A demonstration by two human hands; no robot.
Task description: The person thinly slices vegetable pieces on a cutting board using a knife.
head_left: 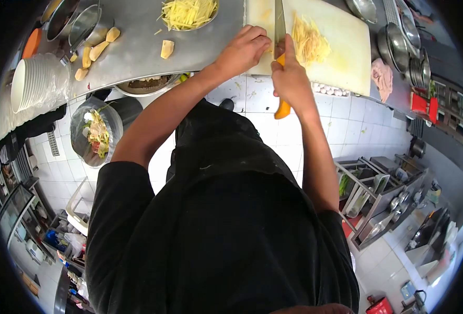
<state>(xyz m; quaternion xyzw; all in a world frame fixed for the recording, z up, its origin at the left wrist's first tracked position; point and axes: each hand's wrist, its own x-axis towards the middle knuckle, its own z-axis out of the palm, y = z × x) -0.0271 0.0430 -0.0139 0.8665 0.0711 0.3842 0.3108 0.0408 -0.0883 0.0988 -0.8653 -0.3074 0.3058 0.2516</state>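
My right hand (pixel 292 81) is wrapped round the yellow handle of a knife (pixel 280 26), one finger stretched along the top of the blade. The blade stands on a white cutting board (pixel 349 52), pointing away from me. Left of the blade, my left hand (pixel 244 49) rests at the board's edge with its fingers curled together; whatever lies under the fingertips is hidden. A heap of thin pale yellow strips (pixel 310 42) lies on the board to the right of the knife. More strips fill a metal bowl (pixel 189 15) at the back, with a peeled yellowish chunk (pixel 167 49) in front of it.
On the left of the metal counter (pixel 137 52) are peeled pieces (pixel 99 50), metal pots and stacked white bowls (pixel 27 86). A pink cloth (pixel 382 79) and metal bowls sit right of the board. Below the counter, a lined bin (pixel 96 131) holds scraps.
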